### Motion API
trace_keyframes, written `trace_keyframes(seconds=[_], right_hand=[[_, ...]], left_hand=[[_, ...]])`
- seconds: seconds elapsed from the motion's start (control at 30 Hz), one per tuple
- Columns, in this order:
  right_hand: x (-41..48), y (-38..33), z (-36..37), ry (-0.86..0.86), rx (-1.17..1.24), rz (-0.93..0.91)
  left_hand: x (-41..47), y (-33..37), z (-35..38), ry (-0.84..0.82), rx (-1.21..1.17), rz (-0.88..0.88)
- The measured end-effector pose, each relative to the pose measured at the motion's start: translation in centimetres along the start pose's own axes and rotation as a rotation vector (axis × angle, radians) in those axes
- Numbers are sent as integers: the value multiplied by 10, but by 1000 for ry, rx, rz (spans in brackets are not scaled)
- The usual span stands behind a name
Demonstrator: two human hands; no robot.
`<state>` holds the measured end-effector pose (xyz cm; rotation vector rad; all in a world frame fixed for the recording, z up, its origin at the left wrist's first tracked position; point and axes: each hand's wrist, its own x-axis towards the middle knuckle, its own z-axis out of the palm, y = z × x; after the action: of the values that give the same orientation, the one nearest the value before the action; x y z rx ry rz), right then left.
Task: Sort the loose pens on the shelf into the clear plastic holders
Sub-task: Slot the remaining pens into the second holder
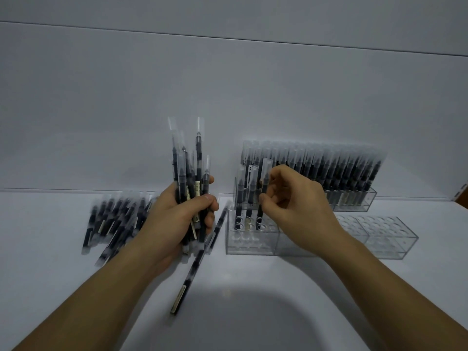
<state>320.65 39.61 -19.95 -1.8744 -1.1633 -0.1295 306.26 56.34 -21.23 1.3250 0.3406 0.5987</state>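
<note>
At the near clear holder (pixel 249 243), the right hand (pixel 296 201) pinches an upright pen (pixel 264 182).
The left hand (pixel 177 216) grips a bundle of pens (pixel 188 168).

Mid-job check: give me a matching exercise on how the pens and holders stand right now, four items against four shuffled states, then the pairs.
1. pen bundle
2. back holder
3. front holder
4. pen pile

A. lying loose on the shelf, far left
B. packed with upright pens
C. gripped in the left hand
D. mostly empty holes; the right hand pinches a pen there

Pairs: 1-C, 2-B, 3-D, 4-A
</note>
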Motion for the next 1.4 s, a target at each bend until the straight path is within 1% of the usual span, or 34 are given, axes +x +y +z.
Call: trace_keyframes(seconds=[0.3,0.47,0.53,0.6,0.7,0.9,1.0,1.1,1.17,1.2,1.3,1.4], right_hand=[[0,-1,1,-53,-35,11],[4,0,1,-51,230,76],[7,-4,3,-90,343,76],[10,-5,4,-120,399,81],[13,-4,8,-138,359,78],[13,-2,12,-114,243,78],[7,-1,10,-54,242,85],[2,-5,3,116,316,60],[1,-11,-1,243,378,16],[1,-15,-3,280,401,-6],[0,-28,-5,292,481,-25],[-3,-35,-7,223,552,0]], left_hand=[[-2,0,-1,-10,11,4],[-1,1,-1,-17,18,4],[-2,1,-1,-17,23,4],[-2,1,0,-18,27,2],[-3,2,1,-15,40,-3],[-3,1,1,-24,36,0],[-4,3,0,-43,8,4],[-7,11,-2,-148,-50,1],[-11,16,-4,-266,-68,0],[-12,19,-6,-330,-68,1],[-16,21,-8,-501,-21,11],[-18,20,-7,-585,63,40]])
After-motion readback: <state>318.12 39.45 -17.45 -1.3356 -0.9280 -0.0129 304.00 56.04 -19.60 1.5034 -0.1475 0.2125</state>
